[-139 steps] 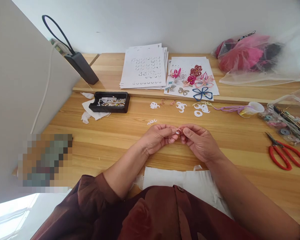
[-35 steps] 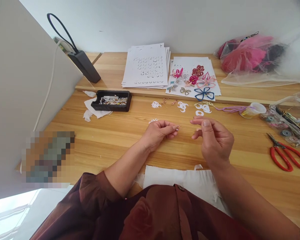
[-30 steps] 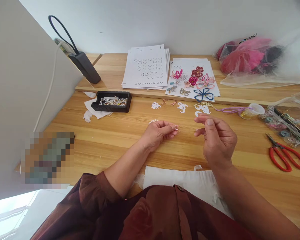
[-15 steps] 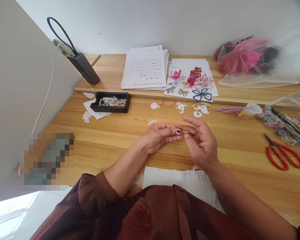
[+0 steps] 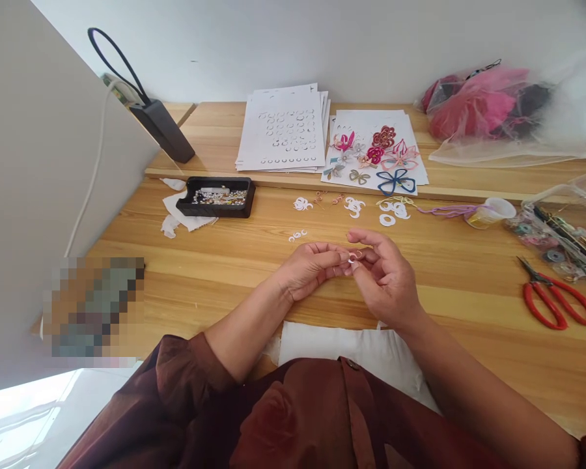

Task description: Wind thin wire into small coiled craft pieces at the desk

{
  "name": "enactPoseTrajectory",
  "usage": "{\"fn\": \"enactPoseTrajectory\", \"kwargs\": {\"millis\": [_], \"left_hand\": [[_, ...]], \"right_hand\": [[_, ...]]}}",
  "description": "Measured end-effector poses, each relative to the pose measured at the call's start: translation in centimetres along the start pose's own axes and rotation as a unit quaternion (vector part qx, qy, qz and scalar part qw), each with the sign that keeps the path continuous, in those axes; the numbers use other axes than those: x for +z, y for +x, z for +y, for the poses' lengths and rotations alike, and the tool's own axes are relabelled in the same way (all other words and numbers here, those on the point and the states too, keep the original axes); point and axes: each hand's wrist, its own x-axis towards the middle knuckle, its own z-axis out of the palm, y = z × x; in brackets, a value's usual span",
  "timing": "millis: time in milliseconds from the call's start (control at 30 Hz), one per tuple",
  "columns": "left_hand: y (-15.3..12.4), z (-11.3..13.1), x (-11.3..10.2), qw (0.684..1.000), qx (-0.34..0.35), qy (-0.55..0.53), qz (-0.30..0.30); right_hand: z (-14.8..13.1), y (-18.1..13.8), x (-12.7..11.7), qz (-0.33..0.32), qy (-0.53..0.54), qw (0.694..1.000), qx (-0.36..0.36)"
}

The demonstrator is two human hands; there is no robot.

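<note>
Nearest to us, a dark brown sleeve covers the person's left forearm, and a white cushion sits against the bench edge. Above it, at the middle of the bench, our left hand and right hand nearly meet, both narrowly closed. Their fingertips pinch a small pale loop between them, too small for us to tell its material. Just ahead of the left hand lie small white paper curls. Farther on are more white paper cutouts. To the left sits a black tray of beads on a white cloth scrap. To the right lie red-handled scissors, a clear plastic box and a small cup. On the raised back shelf are punched white sheets, a sheet of flower shapes and a pink-filled plastic bag.
</note>
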Motion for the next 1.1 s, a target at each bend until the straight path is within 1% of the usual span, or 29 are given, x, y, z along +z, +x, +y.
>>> {"fn": "enactPoseTrajectory", "kwargs": {"millis": [167,333,533,767,933,1100], "left_hand": [[0.1,-0.1,-0.1,1.000,0.005,-0.007,-0.021],[0.1,-0.1,0.0,0.999,0.018,-0.010,-0.027],[0.1,-0.2,0.0,0.998,0.027,-0.001,-0.051],[0.1,-0.5,0.2,0.999,0.050,0.008,-0.006],[0.4,-0.6,0.0,0.997,0.059,0.015,0.037],[0.5,-0.6,-0.4,0.995,0.071,0.057,0.045]], "right_hand": [[0.0,0.0,0.0,-0.001,0.044,0.999,0.006],[0.0,-0.1,0.5,-0.022,0.075,0.997,0.020],[-0.4,0.2,0.6,0.009,0.105,0.993,0.060],[-1.0,0.6,0.6,0.039,0.107,0.988,0.105],[-0.6,0.8,0.4,0.058,0.094,0.986,0.124],[0.2,0.8,0.0,0.067,0.098,0.983,0.137]]}}
